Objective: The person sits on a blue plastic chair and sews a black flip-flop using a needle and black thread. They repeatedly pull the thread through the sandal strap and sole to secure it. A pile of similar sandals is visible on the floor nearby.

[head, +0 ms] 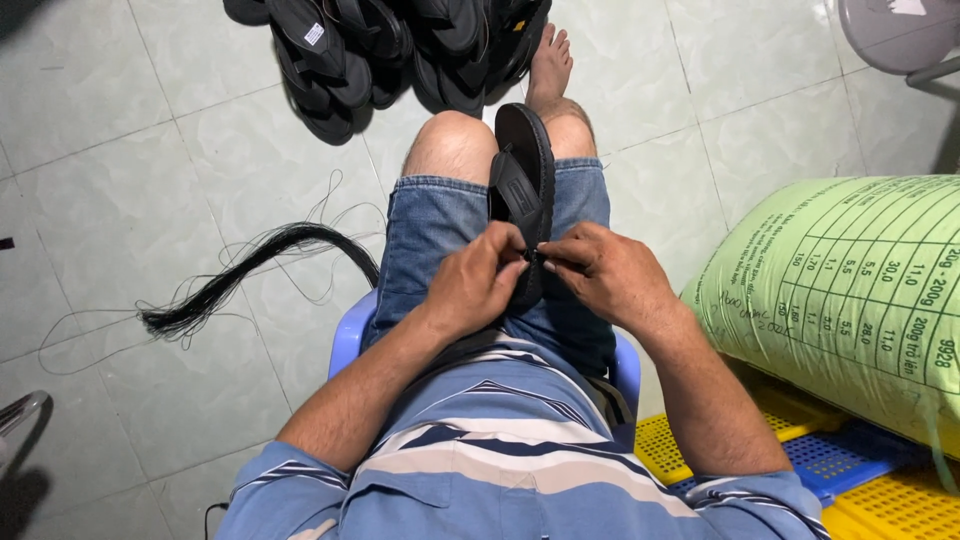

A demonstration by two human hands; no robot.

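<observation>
Sitting on a blue plastic chair [348, 335], the person is working a black sandal [524, 190] that is lying along the lap between the knees, sole up, toe end pointing away from the body.

Head view, the only one: left hand [478, 282] is closing thumb and fingertips in a pinch at the near end of the sandal, right at the strap edge. Right hand [608, 272] is pinching too, fingertips meeting the left ones at the same spot; something small and thin is between them, too small to tell, possibly a thread end. Both hands are touching the sandal, neither is open.

Beyond the hands, past the knees, a pile of black sandals [385, 55] is sitting on the tiled floor [120, 170]. Off to the left of the left hand, well apart, a bundle of black thread [245, 270] is trailing over the tiles. To the right of the right hand, a big green sack [850, 290] is resting on yellow and blue crates [860, 480].

Step in hand, judging by the grip: fine work at the strap joint, tying or threading. The next move is likely calling for a steady pinch and a short pull while the sandal is kept from sliding off the lap.
</observation>
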